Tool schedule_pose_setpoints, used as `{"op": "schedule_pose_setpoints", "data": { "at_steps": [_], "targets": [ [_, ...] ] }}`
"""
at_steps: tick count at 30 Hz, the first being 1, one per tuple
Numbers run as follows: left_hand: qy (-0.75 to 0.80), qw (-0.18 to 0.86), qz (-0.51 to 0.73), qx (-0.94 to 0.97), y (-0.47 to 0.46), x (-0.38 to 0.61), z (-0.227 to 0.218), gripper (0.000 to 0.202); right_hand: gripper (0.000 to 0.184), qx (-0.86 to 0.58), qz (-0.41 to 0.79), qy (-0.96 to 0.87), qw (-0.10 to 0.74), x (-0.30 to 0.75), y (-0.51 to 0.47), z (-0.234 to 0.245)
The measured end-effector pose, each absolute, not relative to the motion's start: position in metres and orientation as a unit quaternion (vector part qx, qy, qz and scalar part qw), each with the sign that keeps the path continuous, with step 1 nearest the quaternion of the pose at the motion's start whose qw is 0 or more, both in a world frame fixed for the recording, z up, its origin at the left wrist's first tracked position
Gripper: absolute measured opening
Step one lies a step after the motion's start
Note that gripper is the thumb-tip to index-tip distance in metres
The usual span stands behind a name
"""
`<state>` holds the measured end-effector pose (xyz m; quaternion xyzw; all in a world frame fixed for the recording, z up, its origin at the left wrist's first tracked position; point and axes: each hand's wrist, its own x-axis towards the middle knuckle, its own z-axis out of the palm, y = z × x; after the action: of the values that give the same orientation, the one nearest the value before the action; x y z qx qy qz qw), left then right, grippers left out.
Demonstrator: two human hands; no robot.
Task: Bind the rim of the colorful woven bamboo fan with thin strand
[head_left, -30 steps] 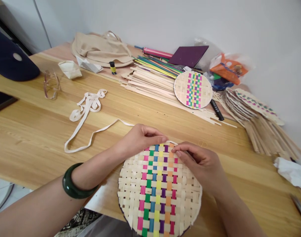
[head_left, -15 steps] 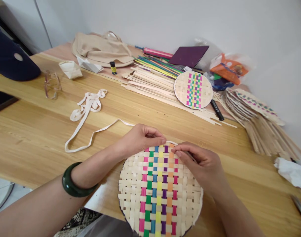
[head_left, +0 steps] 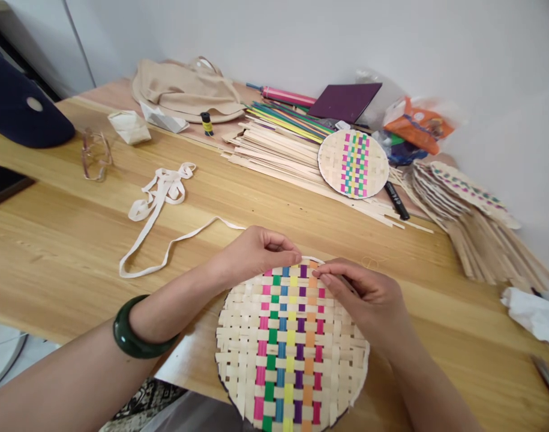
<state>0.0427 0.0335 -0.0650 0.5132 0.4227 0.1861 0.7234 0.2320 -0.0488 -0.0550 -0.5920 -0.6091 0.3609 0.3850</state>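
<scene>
A round woven bamboo panel (head_left: 292,342) with pink, green, blue, yellow, purple and orange strips is tilted up in front of me at the table's near edge. My left hand (head_left: 265,255) is closed at its top rim, thumb and fingers pinching the white fabric tape (head_left: 168,249) against the edge. The tape trails left from behind that hand to a loose heap. My right hand (head_left: 366,294) is closed in a pinch on the rim just to the right. A short stretch of white-bound rim shows between the hands. Whether the right fingertips hold anything small is hidden.
Behind lie bamboo strips (head_left: 274,155), a second woven disc (head_left: 353,164), a black marker (head_left: 396,201) and a thread spool (head_left: 206,124). Stacked woven pieces (head_left: 463,210) stand right. Glasses (head_left: 94,156), a phone (head_left: 4,185) and a navy cap (head_left: 26,108) are left.
</scene>
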Motion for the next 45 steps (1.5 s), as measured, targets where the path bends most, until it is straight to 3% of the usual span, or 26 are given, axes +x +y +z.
{"op": "schedule_pose_setpoints", "data": {
  "at_steps": [18, 27, 36, 45],
  "targets": [
    [0.447, 0.728, 0.147, 0.499, 0.036, 0.038, -0.062, 0.016, 0.009, -0.570, 0.392, -0.609, 0.387, 0.235, -0.046, -0.057],
    [0.432, 0.744, 0.157, 0.485, 0.033, 0.041, -0.064, 0.013, 0.009, -0.568, 0.389, -0.467, 0.555, 0.258, -0.035, -0.064],
    [0.424, 0.760, 0.154, 0.467, 0.029, 0.043, -0.059, 0.010, 0.026, -0.599, 0.557, -0.453, 0.354, 0.251, -0.033, -0.066],
    [0.409, 0.759, 0.147, 0.484, 0.028, 0.042, -0.062, 0.011, 0.024, -0.536, 0.629, -0.473, 0.306, 0.253, -0.035, -0.065]
  ]
}}
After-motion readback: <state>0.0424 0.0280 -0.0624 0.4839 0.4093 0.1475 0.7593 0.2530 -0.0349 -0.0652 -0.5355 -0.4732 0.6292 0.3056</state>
